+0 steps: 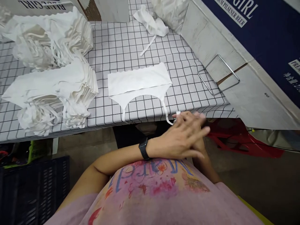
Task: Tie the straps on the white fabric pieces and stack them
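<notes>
A white camisole [139, 79] lies flat on the checked cloth, its wavy hem away from me and its straps toward me. The right-hand strap [166, 111] runs over the table edge to my hands. My left hand [179, 139], with a black watch at the wrist, crosses over my right, fingers spread and blurred by motion. Mostly hidden beneath it, my right hand [199, 143] has bent fingers at the strap's end. A small white end [178, 112] pokes up from between those fingers.
Two stacks of white camisoles, a rear stack [77, 34] and a front stack [79, 82], stand at left. A crumpled white piece [152, 23] lies at the back. On the right are a cardboard box [211, 47] and a wire frame [217, 75]. Below sits a red stool [234, 137].
</notes>
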The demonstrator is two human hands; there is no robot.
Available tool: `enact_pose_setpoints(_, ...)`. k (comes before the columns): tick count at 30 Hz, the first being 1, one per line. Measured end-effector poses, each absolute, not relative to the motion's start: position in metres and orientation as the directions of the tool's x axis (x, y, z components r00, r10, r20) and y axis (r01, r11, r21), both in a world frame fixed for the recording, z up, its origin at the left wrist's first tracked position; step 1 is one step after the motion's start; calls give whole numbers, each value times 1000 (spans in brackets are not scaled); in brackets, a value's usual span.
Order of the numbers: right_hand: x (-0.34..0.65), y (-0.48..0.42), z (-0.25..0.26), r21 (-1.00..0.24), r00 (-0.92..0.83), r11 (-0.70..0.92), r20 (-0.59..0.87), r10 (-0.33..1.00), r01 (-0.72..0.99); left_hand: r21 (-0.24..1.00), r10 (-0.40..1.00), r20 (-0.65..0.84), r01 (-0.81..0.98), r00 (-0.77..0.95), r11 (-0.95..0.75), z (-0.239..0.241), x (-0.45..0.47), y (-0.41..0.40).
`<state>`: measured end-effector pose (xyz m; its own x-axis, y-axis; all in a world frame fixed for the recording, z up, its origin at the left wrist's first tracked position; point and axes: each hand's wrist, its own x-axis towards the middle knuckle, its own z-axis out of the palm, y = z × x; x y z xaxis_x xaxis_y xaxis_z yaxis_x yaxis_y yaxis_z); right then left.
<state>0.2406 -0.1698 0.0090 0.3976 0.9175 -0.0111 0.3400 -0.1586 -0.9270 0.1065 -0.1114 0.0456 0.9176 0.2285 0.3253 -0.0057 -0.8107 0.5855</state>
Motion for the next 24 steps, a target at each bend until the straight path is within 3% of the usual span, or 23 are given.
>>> enact_pose_setpoints(2, 243, -163, 9, -925, 430, -181, -22, 903, 333, 696, -38, 360, -295, 932, -654, 47, 114, -118)
enact_pose_setpoints(4, 246, -156, 10, -944, 408, -187, -63, 911, 272, 786, -117, 416, -421, 902, -453, 47, 116, -118)
enact_pose_setpoints(6, 249, -152, 10, -967, 369, -200, -129, 921, 161, 833, -18, 423, -396, 906, -387, 44, 113, -115)
enact_pose_setpoints(9, 251, -149, 6, -976, 365, -214, -216, 906, -46, 856, 237, 391, -257, 890, -448, 35, 104, -109)
enact_pose_setpoints(12, 253, -145, -2, -928, 376, -228, -332, 865, -294, 905, 509, 236, 3, 827, -425, 23, 95, -104)
enact_pose_setpoints(15, 257, -140, -5, -842, 300, -249, -423, 855, -478, 901, 614, 127, 169, 779, -399, 10, 95, -102)
enact_pose_setpoints(18, 261, -135, -5, -799, 235, -243, -427, 873, -550, 879, 531, 134, 147, 836, -453, -1, 99, -104)
enact_pose_setpoints(22, 266, -131, -4, -807, 240, -213, -398, 886, -551, 884, 191, 164, -58, 968, -463, -3, 101, -109)
enact_pose_setpoints(24, 266, -130, -2, -806, 246, -213, -402, 882, -552, 894, 123, 224, -153, 967, -422, -1, 100, -109)
